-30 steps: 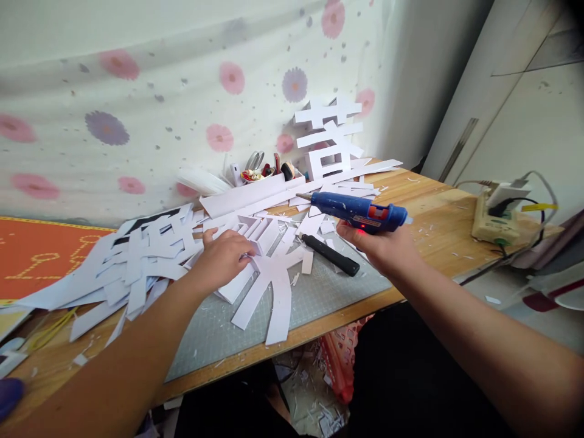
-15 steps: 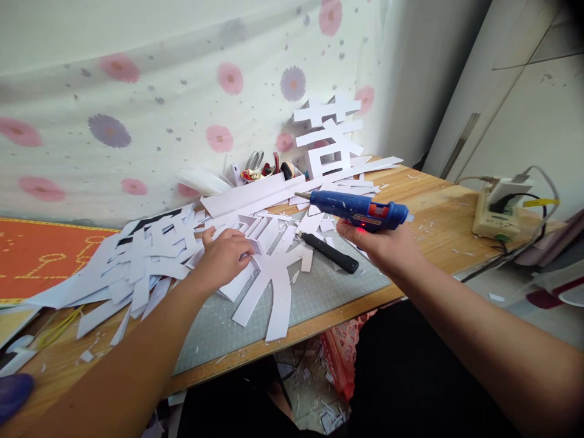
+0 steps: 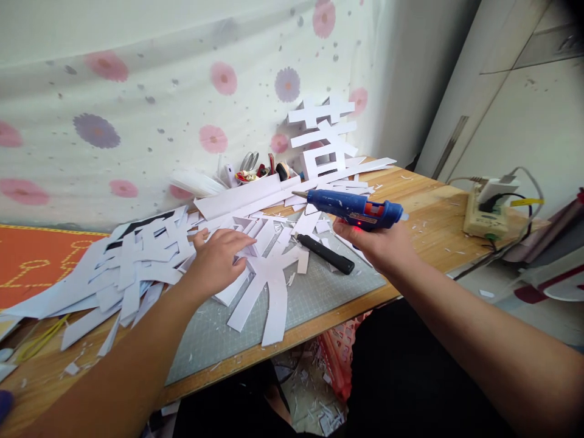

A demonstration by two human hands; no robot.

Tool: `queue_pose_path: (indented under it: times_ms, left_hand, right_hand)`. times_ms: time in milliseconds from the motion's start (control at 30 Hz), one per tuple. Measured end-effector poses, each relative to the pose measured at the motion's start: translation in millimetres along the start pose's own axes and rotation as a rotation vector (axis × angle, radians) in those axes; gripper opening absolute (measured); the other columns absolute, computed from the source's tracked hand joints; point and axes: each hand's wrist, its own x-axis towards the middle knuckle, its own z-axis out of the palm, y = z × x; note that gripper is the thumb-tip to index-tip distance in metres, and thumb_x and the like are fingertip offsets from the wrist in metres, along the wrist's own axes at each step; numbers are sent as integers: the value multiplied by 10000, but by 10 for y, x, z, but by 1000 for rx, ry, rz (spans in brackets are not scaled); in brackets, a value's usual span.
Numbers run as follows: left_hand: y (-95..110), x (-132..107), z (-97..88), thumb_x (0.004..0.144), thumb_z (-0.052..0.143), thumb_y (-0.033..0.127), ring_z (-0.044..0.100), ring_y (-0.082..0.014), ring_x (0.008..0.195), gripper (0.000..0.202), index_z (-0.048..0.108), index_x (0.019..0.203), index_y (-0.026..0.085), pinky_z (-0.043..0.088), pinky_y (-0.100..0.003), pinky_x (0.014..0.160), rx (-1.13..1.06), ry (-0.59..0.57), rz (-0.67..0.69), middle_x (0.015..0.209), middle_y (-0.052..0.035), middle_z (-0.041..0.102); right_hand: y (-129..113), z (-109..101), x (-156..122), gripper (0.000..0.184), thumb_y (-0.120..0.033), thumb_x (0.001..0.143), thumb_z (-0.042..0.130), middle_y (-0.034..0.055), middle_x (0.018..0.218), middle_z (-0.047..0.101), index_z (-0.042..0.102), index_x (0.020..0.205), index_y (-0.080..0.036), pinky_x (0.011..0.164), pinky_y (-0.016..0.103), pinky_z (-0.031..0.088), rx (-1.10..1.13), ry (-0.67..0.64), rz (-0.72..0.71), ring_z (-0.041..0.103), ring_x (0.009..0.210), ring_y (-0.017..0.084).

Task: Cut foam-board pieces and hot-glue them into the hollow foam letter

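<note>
My right hand (image 3: 387, 248) is wrapped round the handle of a blue hot glue gun (image 3: 351, 207). Its nozzle points left above the table, and a small red light glows near my thumb. On the left, my left hand (image 3: 218, 258) is over a white board cut-out (image 3: 269, 267) with spread, leg-like strokes, thumb and fingers apart. Whether its fingertips touch the board I cannot tell. Thin white strips (image 3: 261, 234) stand on edge on the cut-out, just past the fingers. A black pen-shaped tool (image 3: 326, 254) lies to the right of the cut-out.
A grey cutting mat (image 3: 314, 307) lies under the work. Loose white cut pieces (image 3: 132, 261) are heaped at left. A raised white character (image 3: 322, 137) leans against the curtain at the back. A power strip (image 3: 484, 213) with plugs sits at the table's right end.
My left hand has loosened from the cut-out, its fingers stretching out and the thumb coming apart. The glue gun stays in my right hand at about the same spot. The view has shifted slightly.
</note>
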Motion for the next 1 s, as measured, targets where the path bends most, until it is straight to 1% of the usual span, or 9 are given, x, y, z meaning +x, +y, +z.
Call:
queue_pose_path:
  times_ms: [67,133,167,300,467,600,733,833,1000]
  left_hand:
    - [206,56,-3,838,475,183,579,-292,1108,319,658,1085,266,262,-566,974,-29,-7,15,1137,-76,703]
    - [452,134,52,870,461,180,586,-277,1086,297,652,1088,242,303,-520,943,-63,-108,88,1129,-75,704]
    - [571,176,96,880,455,167,573,-283,1101,306,639,1117,227,312,-510,933,-57,-179,137,1163,-84,690]
    - [873,322,293,869,485,147,553,-330,1091,309,616,1147,179,330,-512,865,-41,-240,183,1166,-123,674]
    - [894,362,383,836,524,126,545,-318,1056,326,615,1143,188,330,-473,847,-18,-271,184,1073,-103,676]
    - [863,333,387,836,551,159,526,-325,1098,375,586,1208,197,348,-454,839,-21,-278,155,1177,-116,628]
    - [865,306,410,848,495,109,530,-311,1110,381,576,1207,206,365,-447,839,-39,-290,168,1231,-106,614]
    - [868,297,428,834,460,63,544,-305,1083,403,569,1196,201,381,-451,821,-49,-282,186,1197,-100,630]
    - [876,319,393,790,520,61,550,-306,1045,382,597,1139,198,395,-453,825,-69,-225,192,1111,-97,642]
  right_hand:
    - [12,-6,12,160,-349,689,670,13,659,596,581,682,-217,586,327,486,-1,-8,2,565,647,180]
    - [25,-5,21,162,-342,691,671,9,653,588,576,681,-211,584,324,479,8,-9,13,559,640,173]
    - [32,-4,23,164,-336,688,674,8,650,584,574,676,-207,585,322,477,13,-5,15,553,634,168]
    - [51,-15,15,171,-320,677,695,5,640,579,578,647,-198,582,316,473,32,12,0,531,607,153]
    - [62,-77,7,146,-318,671,717,15,625,602,624,668,-205,536,302,457,87,9,54,534,567,153]
    - [109,-84,17,164,-319,648,749,19,640,625,645,680,-195,547,299,464,120,20,80,559,587,159]
    - [159,-36,29,188,-328,627,760,18,657,642,655,685,-183,593,312,481,165,35,98,578,617,163]
    - [168,-2,32,200,-340,624,759,23,667,655,665,696,-178,614,321,489,183,42,105,589,626,167]
    - [174,25,31,218,-360,630,758,42,699,686,679,713,-176,648,346,506,194,12,133,624,652,191]
